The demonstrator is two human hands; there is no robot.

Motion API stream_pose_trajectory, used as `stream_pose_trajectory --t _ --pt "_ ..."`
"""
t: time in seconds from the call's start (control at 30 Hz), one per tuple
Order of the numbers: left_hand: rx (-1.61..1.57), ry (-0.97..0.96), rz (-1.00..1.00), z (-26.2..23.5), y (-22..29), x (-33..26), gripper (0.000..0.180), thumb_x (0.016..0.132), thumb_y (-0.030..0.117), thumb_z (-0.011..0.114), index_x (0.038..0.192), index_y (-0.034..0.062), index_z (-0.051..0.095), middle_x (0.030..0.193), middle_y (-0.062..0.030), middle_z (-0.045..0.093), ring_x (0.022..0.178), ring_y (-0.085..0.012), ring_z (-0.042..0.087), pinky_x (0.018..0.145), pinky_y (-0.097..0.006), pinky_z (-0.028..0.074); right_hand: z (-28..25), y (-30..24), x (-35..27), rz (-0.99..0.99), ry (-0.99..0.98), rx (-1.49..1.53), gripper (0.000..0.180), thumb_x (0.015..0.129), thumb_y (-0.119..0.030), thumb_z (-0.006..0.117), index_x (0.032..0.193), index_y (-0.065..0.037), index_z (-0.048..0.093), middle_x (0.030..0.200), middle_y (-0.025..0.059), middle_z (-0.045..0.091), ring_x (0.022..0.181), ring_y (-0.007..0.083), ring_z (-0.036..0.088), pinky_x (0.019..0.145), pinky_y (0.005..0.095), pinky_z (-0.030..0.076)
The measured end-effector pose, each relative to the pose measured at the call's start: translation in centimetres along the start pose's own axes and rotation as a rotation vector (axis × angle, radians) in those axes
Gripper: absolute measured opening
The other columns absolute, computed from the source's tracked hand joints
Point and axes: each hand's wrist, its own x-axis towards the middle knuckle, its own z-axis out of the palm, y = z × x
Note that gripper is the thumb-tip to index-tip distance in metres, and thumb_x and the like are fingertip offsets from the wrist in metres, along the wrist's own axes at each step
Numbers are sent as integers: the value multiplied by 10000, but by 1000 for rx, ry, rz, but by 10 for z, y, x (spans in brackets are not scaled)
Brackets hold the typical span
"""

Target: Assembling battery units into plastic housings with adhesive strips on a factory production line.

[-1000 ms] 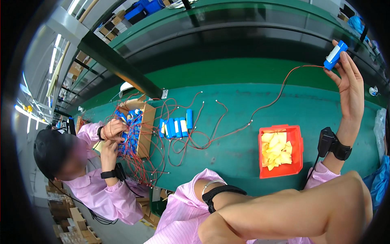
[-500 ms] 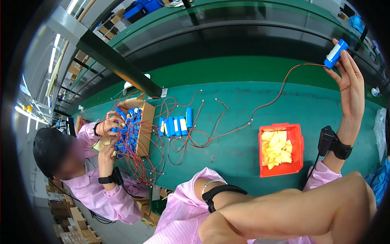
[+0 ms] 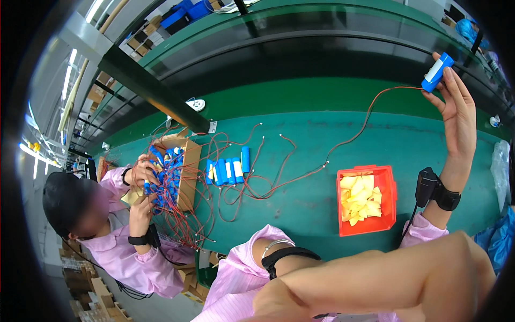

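Observation:
My right hand [image 3: 457, 110] is raised at the far right. Between its thumb and fingers is a blue cylindrical battery pack [image 3: 437, 72] with a white label. Its red and black lead [image 3: 370, 112] droops to the table. My left hand [image 3: 381, 282] is large and close along the lower edge, below a bangle and a black strap; its fingertips do not show clearly. On the table stands a red bin [image 3: 394, 206] of yellow paper pieces [image 3: 360, 198]. Several blue battery packs [image 3: 228, 170] lie in a row left of centre, their leads spread around them.
At left a co-worker in pink has both hands in a cardboard box [image 3: 189, 174] of wired blue packs. A dark green post [image 3: 155, 91] rises behind it. A black conveyor-like strip [image 3: 300, 61] runs along the back. Clear plastic [image 3: 500, 174] lies at the right edge.
The whole view has shifted slightly, so things sit a little further left. My right hand still holds the battery pack up. The co-worker's hands have moved slightly at the box.

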Motion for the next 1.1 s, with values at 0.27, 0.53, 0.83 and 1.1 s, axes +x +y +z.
stream_pose_trajectory --t 0.27,0.53,0.83,1.1 --pt "-1 2 15 6 -7 -5 173 894 198 520 925 34 565 837 -109 610 896 -224 578 979 -366 379 14 6 6 16 -49 80 309 951 -171 568 1213 -13 611 1291 146 570 989 159 621 812 343 587" --pt "-25 -17 49 13 -8 -7 164 887 177 525 929 27 577 835 -110 609 901 -222 576 994 -363 368 14 2 4 23 1 59 314 941 -166 586 1198 11 612 1290 155 570 967 167 625 792 344 591" --pt "-28 -35 84 15 -13 -3 157 879 153 530 934 20 590 833 -111 607 907 -219 574 1011 -359 355 13 -1 2 13 1 51 321 939 -172 594 1200 14 610 1282 149 576 960 155 626 785 341 591" --pt "-39 -54 99 20 -16 -5 152 871 132 534 938 13 601 831 -111 606 912 -216 572 1026 -355 344 11 0 3 24 15 50 324 940 -173 592 1205 13 606 1279 151 578 962 158 627 783 339 595"
